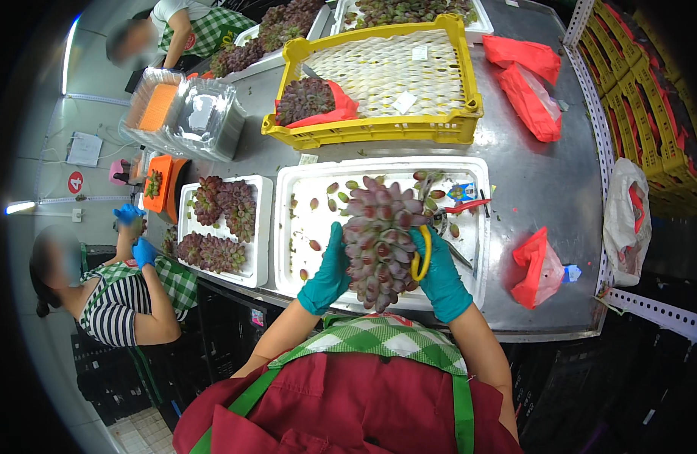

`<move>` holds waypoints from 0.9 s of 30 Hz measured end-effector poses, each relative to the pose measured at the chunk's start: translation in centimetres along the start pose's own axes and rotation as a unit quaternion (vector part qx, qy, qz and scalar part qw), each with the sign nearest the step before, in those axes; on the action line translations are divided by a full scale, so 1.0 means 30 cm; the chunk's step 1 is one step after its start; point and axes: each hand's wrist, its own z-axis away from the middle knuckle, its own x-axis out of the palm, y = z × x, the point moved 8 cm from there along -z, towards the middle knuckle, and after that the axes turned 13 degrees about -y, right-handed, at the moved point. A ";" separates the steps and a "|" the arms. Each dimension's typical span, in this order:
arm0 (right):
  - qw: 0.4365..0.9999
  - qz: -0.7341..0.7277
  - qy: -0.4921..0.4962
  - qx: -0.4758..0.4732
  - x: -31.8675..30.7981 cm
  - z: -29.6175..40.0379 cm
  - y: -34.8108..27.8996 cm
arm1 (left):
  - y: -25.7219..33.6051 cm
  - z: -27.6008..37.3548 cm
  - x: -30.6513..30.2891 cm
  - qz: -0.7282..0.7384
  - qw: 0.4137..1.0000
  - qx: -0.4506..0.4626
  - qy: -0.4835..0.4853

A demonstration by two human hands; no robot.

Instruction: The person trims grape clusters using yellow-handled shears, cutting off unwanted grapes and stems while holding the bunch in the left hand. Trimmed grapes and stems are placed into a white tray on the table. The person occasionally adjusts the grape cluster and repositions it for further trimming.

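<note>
A large bunch of purple-red grapes (pixel 379 244) is held up over a white foam tray (pixel 382 165). My left hand (pixel 330 275), in a teal glove, supports the bunch's left side. On its right side is my gloved right hand (pixel 442 275), which also has scissors with a yellow handle loop (pixel 421 254) hooked at its fingers; their blades are mostly hidden. Loose grapes (pixel 315 245) lie scattered in the tray. Beyond my right hand, red-handled pruning shears (pixel 466 206) rest near the tray's right rim, beside a small blue packet (pixel 461 192).
A yellow crate (pixel 376 135) holding a grape bunch stands behind the tray. Another foam tray (pixel 266 227) with bunches is at left, near clear plastic boxes (pixel 209 116) and an orange scale (pixel 160 184). Red bags (pixel 533 272) lie at right. Two co-workers stand at left.
</note>
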 end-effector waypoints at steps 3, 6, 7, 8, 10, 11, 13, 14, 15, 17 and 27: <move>0.985 0.167 0.028 0.025 0.045 -0.005 -0.035 | -0.056 -0.001 -0.011 0.101 0.993 0.027 -0.046; 0.954 0.297 -0.011 0.032 0.126 0.000 -0.101 | -0.073 -0.008 -0.012 0.133 0.988 0.033 -0.074; 0.922 0.387 -0.009 0.008 0.164 0.010 -0.156 | -0.073 -0.008 -0.019 0.138 0.987 0.038 -0.078; 0.881 0.472 -0.008 -0.016 0.209 0.026 -0.217 | -0.071 -0.008 -0.025 0.141 0.986 0.041 -0.080; 0.793 0.600 -0.024 -0.104 0.288 0.056 -0.320 | -0.062 -0.004 -0.029 0.140 0.985 0.049 -0.085; 0.729 0.677 -0.030 -0.102 0.330 0.081 -0.363 | -0.057 -0.001 -0.029 0.140 0.985 0.054 -0.086; 0.645 0.753 -0.106 -0.074 0.380 0.114 -0.374 | -0.040 0.001 -0.034 0.135 0.985 0.062 -0.087; 0.609 0.782 -0.125 -0.050 0.386 0.125 -0.367 | -0.034 0.002 -0.040 0.133 0.985 0.066 -0.086; 0.572 0.807 -0.143 -0.025 0.389 0.137 -0.357 | -0.029 0.001 -0.040 0.131 0.985 0.069 -0.086; 0.523 0.837 -0.160 0.013 0.394 0.151 -0.338 | -0.016 0.004 -0.053 0.131 0.985 0.076 -0.085; 0.365 0.925 -0.106 0.006 0.395 0.135 -0.287 | 0.005 -0.018 -0.077 0.121 0.985 0.088 -0.088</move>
